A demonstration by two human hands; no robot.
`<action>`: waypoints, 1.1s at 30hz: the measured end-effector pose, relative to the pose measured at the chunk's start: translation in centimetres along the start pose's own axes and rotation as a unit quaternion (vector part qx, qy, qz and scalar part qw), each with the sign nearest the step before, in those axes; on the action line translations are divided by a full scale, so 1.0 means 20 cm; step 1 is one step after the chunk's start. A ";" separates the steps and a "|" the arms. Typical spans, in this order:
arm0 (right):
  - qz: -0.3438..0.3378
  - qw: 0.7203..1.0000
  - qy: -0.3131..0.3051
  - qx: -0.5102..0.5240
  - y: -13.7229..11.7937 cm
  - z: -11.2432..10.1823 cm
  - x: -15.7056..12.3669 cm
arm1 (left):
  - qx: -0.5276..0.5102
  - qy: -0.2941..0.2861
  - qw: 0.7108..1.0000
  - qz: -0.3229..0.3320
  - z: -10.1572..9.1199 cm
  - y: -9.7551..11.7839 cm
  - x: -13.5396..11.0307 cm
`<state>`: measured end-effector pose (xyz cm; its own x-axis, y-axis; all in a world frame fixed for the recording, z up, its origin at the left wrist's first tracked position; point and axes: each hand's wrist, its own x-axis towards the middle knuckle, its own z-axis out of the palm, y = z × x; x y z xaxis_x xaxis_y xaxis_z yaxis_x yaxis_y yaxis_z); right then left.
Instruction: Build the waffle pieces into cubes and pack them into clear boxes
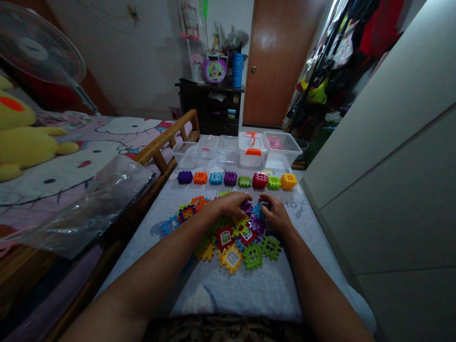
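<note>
My left hand [235,204] is over the far side of a loose pile of plastic interlocking blocks. Its thumb and fingers are apart and curved around a purple block [246,207], which seems to lie in the pile. Facing it, my right hand [277,213] has its fingers apart and bent, with the thumb beside a blue block [257,211]. Closer to me in the pile are a red block [225,237] with a white window, a yellow block [231,258] and a green block [252,256]. My left forearm covers part of the pile.
Behind the pile runs a row of block stacks sorted by colour, among them a dark purple stack [185,177] and a yellow stack [288,181]. Clear plastic boxes [284,142] line the table's far end. A wooden bed rail [162,137] borders the left, a pale cabinet [392,166] the right.
</note>
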<state>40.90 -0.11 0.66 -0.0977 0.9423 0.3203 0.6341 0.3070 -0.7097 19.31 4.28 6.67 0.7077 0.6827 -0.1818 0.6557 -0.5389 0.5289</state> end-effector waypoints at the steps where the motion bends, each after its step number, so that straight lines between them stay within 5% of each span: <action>1: 0.003 1.000 0.000 0.003 0.00 0.00 0.00 | -0.008 -0.005 1.000 -0.002 0.00 -0.01 0.00; 27: 0.062 0.994 0.061 0.067 0.02 0.00 0.01 | 0.087 -0.048 0.995 0.016 -0.02 0.06 0.08; 33: 0.068 0.992 0.066 0.077 0.03 0.00 0.01 | 0.097 0.057 0.993 0.031 -0.13 -0.01 0.04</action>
<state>41.26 0.32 0.31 0.0886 0.9540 0.2863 0.5082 0.2039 -0.8367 19.04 6.36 8.57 0.7212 0.6907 -0.0533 0.6578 -0.6586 0.3653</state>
